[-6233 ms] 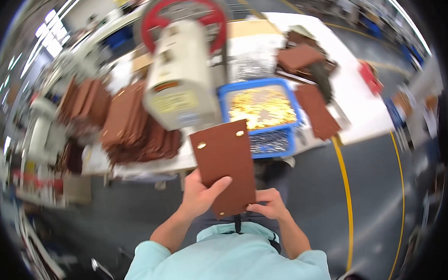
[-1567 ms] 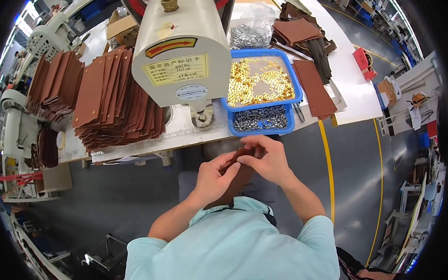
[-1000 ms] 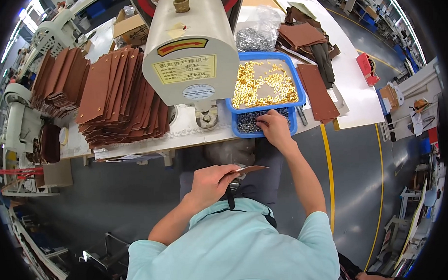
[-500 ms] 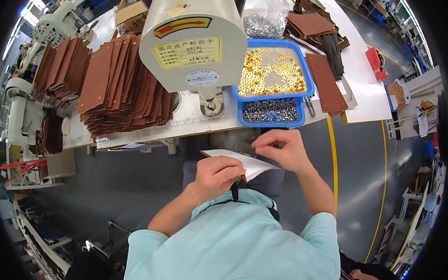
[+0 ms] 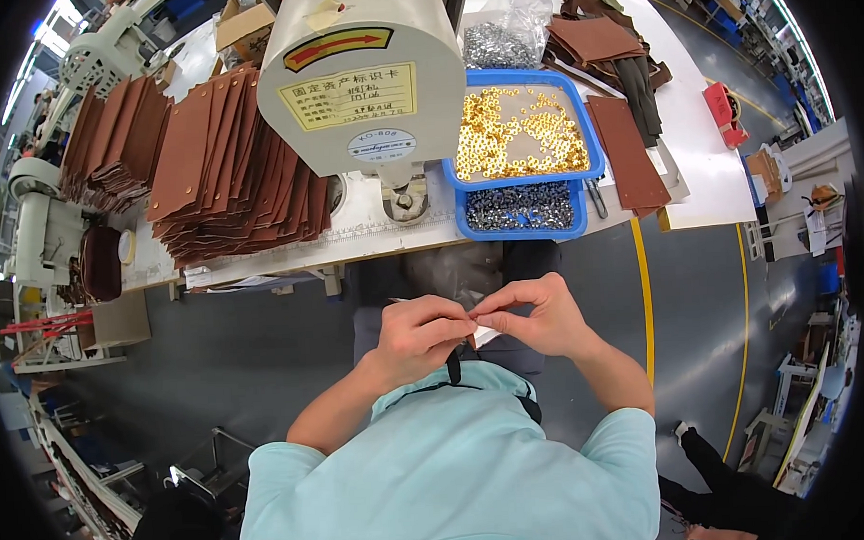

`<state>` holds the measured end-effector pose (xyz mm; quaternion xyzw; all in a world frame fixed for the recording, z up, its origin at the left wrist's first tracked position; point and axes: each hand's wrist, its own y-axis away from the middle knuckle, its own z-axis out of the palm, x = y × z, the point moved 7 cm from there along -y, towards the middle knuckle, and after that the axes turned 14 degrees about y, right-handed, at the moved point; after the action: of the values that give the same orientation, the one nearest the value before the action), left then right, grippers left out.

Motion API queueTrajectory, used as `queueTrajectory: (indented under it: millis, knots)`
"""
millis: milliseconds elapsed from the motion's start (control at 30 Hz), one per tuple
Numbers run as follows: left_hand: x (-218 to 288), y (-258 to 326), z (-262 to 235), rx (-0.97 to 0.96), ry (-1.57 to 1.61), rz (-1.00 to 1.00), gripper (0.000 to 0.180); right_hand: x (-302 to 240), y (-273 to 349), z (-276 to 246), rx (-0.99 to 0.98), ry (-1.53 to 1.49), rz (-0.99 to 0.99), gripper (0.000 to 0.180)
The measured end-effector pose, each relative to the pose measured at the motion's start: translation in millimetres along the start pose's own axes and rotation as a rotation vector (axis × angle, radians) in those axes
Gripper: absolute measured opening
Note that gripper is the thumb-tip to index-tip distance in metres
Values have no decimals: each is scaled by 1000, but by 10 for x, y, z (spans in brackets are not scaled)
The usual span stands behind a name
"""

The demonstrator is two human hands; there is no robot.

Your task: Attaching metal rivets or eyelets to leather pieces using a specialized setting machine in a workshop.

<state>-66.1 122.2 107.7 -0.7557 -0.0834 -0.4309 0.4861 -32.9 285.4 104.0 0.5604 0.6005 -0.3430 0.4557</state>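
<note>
Close to my body, below the table's front edge, I hold a leather panel (image 5: 487,336) with a whitish side and a bit of brown showing. My left hand (image 5: 413,333) pinches it, thumb against curled fingers. My right hand (image 5: 543,316) meets the left at the same edge, its thumb and forefinger pressed together there. Most of the panel is hidden behind my hands, and any small part between the fingertips is too small to make out. Beyond my hands stands a pale press machine (image 5: 346,121).
Stacked brown leather panels (image 5: 200,154) lie left of the machine. To its right, a blue tray (image 5: 595,136) of gold eyelets rests over another blue tray (image 5: 526,234) of silvery parts. A loose brown panel (image 5: 628,154) and a red box (image 5: 723,115) lie farther right.
My right hand has come down and left to meet my left hand at the panel's edge. Less of the whitish side shows now. My left hand has hardly moved.
</note>
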Motion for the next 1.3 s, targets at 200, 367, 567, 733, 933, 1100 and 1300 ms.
queueTrajectory:
  millis: [200,367,567,733,933,1100,1300]
  knots:
    - [-43,16,-9,27,68,-93,29,-29,3,1,-9,-3,-7,13]
    - [-89,15,-11,23,85,-226,25,-63,19,-11,18,59,-112,15]
    - [-108,17,-14,51,85,-385,20,-185,56,-39,77,195,-299,21]
    - [-105,61,38,32,118,-423,19,-103,54,11,100,262,-283,28]
    - [-71,61,82,-24,112,-462,22,-106,50,6,92,278,-293,27]
    - [-31,-63,90,139,170,-622,28,-71,104,36,273,395,-402,33]
    - [-253,153,183,-171,-60,-749,28,-93,180,179,385,393,-623,30]
